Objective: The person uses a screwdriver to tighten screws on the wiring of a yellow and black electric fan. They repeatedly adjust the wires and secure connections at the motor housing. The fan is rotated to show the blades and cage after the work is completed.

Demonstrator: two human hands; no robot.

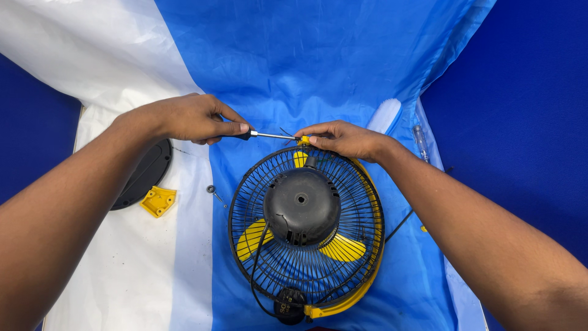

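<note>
The left hand (187,118) was wrapped tight round the dark handle of a screwdriver (264,134), thumb and forefinger pinching it, the thin metal shaft running toward three o'clock. And there was the right hand (344,139), fingers curled and pinched on a small yellow clip at the twelve o'clock edge of the fan (304,230), right where the screwdriver tip met the rim. The fan lay flat on the blue sheet (294,55), back side up, black wire cage showing, black motor housing (301,206) sitting dead centre, yellow blades (343,248) peeking out beneath at five and eight o'clock. A yellow ring hugged the cage from two o'clock down to six. At the fan's nine o'clock, just beside it, lay a small screw with a washer (212,190). Further out that way, on the white sheet (122,270), sat a yellow plastic bracket (158,201), touching a black round base (144,175) half hidden under the left forearm. Out at one o'clock of the fan, a second clear-handled screwdriver (421,142) rested along the sheet's edge.
</note>
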